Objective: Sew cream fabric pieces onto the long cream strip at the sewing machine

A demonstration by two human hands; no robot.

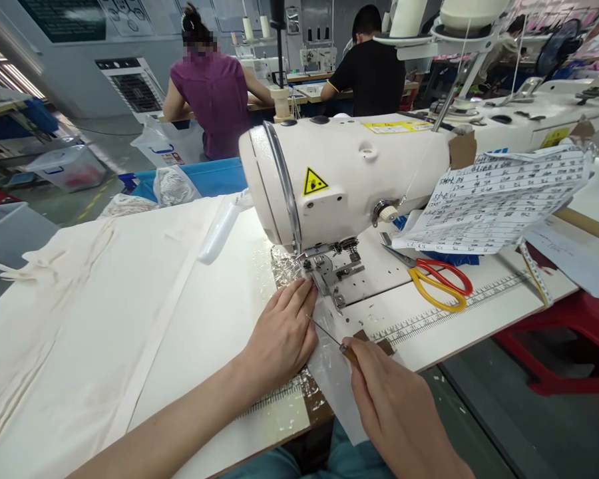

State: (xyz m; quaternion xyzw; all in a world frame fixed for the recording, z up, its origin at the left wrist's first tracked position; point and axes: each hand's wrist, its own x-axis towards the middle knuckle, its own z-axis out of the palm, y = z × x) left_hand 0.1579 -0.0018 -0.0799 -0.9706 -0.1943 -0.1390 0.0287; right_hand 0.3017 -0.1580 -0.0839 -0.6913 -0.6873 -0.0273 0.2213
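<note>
A white sewing machine (359, 169) stands on the table, its presser foot (329, 266) down near a strip of white fabric (332, 372). My left hand (282, 336) lies flat on the fabric just left of the foot, fingers stretched toward it. My right hand (399, 412) is closed on a thin pointed tool with a brown handle (348, 351); its metal tip reaches toward the fabric by my left fingers.
Red-and-yellow scissors (436, 279) lie right of the needle plate. A sheet of written paper (499, 199) hangs taped to the machine. Cream cloth (94, 313) covers the table's left. A ruler strip (449, 309) runs along the front edge. Two people work at the back.
</note>
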